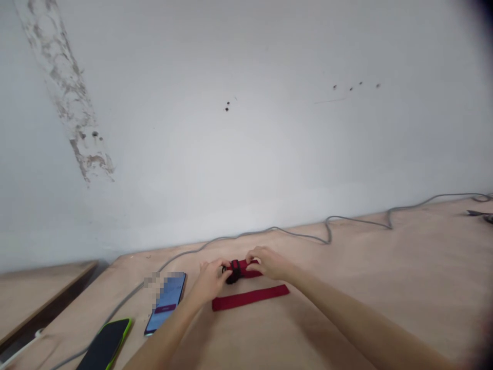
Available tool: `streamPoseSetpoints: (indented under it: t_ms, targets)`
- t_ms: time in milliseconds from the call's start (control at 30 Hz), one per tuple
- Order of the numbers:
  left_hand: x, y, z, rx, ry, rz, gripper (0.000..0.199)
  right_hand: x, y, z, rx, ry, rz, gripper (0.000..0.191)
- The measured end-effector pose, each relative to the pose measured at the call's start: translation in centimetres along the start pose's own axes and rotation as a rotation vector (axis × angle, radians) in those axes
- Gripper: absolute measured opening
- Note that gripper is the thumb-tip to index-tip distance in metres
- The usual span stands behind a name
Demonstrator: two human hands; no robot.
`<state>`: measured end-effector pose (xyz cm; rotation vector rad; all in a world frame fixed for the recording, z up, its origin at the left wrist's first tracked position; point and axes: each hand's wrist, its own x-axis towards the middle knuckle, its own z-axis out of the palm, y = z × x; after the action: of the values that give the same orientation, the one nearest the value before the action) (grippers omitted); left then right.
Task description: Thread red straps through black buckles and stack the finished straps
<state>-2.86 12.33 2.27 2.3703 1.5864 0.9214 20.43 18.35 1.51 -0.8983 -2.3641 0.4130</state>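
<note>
A dark red strap with a black buckle lies between my two hands on the wooden table. My left hand pinches the strap's left end by the black buckle. On the other side, the bent fingers and thumb of my right hand close on the red fabric. Some of the strap is hidden behind my fingers. Just in front of it a flat dark red strip lies loose, touched by neither hand.
Left of my left forearm rests a phone with a lit screen. A dark phone in a green case lies nearer the front. A grey cable winds along the wall. Dark tools sit at the far right edge.
</note>
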Motion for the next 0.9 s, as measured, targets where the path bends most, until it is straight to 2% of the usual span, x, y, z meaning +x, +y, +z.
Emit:
streamPoseSetpoints:
  t_ms: [133,233,333,500,667,833,900]
  targets:
    - [-0.6,-0.5,1.2,-0.015,-0.033,-0.007,0.017,-0.1,1.1,1.1,0.023,-0.071,0.013,0.008]
    - [-1.8,-0.4,1.4,0.013,-0.014,-0.050,0.023,-1.5,1.1,0.9,0.027,-0.051,0.041,0.016]
    - [-3.7,0.3,0.9,0.056,-0.012,-0.097,0.024,-3.9,1.0,-0.3,0.025,-0.046,0.077,0.024]
    - [-6.3,1.5,0.1,0.080,-0.122,-0.140,0.012,-8.0,0.7,-2.0,0.021,-0.097,0.138,0.019]
    - [-6.2,1.9,-0.2,0.078,-0.152,-0.172,0.004,-8.9,-0.1,-1.8,0.016,-0.052,0.220,0.012]
    - [-6.9,1.9,-0.8,0.047,-0.161,-0.177,0.007,-9.7,-1.1,-2.0,0.084,-0.079,0.294,0.004]
    - [-7.7,1.8,-1.5,0.025,-0.179,-0.177,0.011,-10.6,-1.7,-2.4,0.126,-0.101,0.312,0.007]
